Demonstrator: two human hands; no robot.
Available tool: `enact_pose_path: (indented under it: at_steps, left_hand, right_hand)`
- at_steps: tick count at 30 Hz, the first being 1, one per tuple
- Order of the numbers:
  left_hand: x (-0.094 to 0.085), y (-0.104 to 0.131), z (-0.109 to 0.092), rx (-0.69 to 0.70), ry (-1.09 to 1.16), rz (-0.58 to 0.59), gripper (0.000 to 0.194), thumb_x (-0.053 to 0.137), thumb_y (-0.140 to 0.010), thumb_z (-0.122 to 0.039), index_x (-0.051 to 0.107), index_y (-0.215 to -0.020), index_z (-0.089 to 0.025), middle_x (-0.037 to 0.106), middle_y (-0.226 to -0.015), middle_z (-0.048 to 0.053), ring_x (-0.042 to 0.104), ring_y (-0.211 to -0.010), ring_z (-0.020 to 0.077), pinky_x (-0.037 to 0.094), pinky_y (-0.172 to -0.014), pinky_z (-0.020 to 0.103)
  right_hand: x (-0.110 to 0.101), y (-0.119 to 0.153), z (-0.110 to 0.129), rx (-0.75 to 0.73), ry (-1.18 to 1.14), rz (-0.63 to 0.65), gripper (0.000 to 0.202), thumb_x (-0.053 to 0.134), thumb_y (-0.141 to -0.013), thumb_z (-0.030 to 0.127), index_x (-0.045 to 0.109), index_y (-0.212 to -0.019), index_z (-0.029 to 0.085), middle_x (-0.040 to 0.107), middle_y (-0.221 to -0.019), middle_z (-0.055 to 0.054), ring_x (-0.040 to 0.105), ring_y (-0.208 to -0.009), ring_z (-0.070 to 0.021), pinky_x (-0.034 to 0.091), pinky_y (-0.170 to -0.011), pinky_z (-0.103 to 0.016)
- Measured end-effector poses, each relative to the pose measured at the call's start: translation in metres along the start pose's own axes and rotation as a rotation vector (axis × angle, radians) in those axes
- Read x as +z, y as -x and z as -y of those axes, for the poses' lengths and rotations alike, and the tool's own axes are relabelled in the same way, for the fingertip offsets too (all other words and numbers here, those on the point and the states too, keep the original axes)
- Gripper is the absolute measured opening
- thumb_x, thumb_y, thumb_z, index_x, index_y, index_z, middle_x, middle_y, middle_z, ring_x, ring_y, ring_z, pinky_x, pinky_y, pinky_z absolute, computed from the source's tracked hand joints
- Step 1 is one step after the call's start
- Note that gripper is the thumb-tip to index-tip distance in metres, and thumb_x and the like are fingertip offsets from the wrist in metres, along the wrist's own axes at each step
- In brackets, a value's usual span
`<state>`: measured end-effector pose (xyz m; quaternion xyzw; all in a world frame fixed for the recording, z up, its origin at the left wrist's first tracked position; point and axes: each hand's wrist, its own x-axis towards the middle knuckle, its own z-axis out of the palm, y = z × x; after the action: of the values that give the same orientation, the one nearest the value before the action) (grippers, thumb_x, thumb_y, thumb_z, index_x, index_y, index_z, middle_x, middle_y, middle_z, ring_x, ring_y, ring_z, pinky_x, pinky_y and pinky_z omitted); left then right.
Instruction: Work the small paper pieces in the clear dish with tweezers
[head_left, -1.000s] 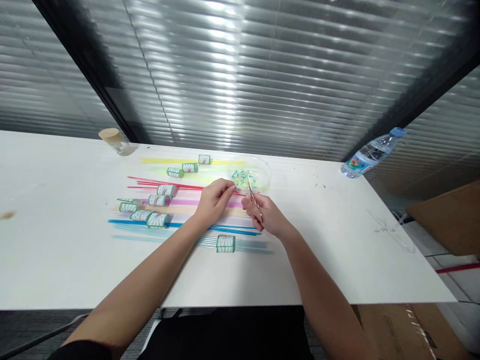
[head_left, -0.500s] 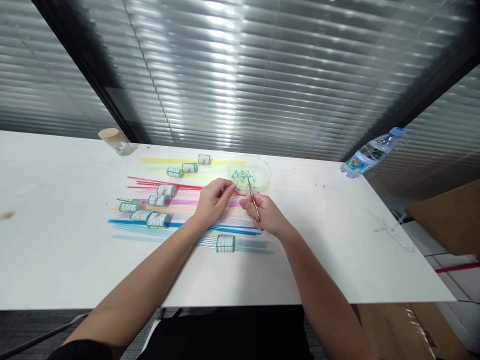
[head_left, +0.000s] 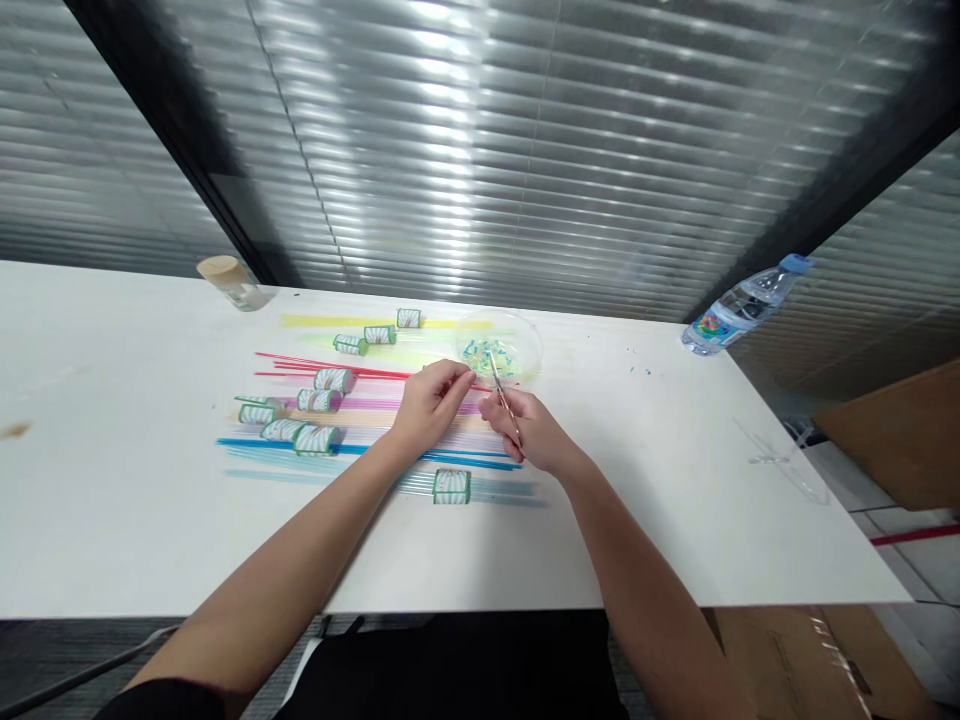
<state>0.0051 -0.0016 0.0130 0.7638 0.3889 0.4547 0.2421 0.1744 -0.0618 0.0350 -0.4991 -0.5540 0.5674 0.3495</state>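
Note:
My right hand [head_left: 529, 428] is closed around a pair of scissors [head_left: 504, 396], whose blades point away from me over the near side of a clear round dish [head_left: 538, 352]. Small blue, green and yellow cut pieces [head_left: 486, 356] lie in that dish. Just left of the scissors, my left hand [head_left: 433, 402] is pinched at the dish's near rim; what its fingertips hold is too small to make out. Beneath both hands run rows of thin sticks: red sticks [head_left: 300, 368], purple sticks [head_left: 375, 405], dark blue sticks [head_left: 457, 457] and pale blue sticks [head_left: 499, 490].
Green-and-white paper wraps [head_left: 451, 487] sit around several stick bundles. Yellow sticks [head_left: 300, 321] lie farthest back. A lidded jar [head_left: 231, 284] stands at back left, a water bottle [head_left: 742, 305] at back right. Tiny scraps [head_left: 640, 370] dot the white table [head_left: 675, 500].
The scissors' tip has shifted slightly left over the dish. My left hand has moved very slightly; the sticks and wraps stay put.

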Motion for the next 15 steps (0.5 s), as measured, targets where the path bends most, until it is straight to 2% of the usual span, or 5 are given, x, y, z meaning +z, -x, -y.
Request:
enact_pose_path:
  at_steps: [15]
  left_hand:
    - [-0.0002,0.0001,-0.0006,0.03,-0.012,0.031,0.02,0.051,-0.093,-0.029,0.065,-0.082,-0.018,0.064,-0.072,0.002,0.056,-0.067,0.0138,0.043,-0.064,0.026]
  right_hand:
    - [-0.0002,0.0008,0.0022,-0.006,-0.023,0.009,0.048,0.059,-0.083,0.063,0.037,-0.072,0.021,0.033,-0.057,0.008,0.036,-0.038,-0.0052,0.027,-0.037,-0.021]
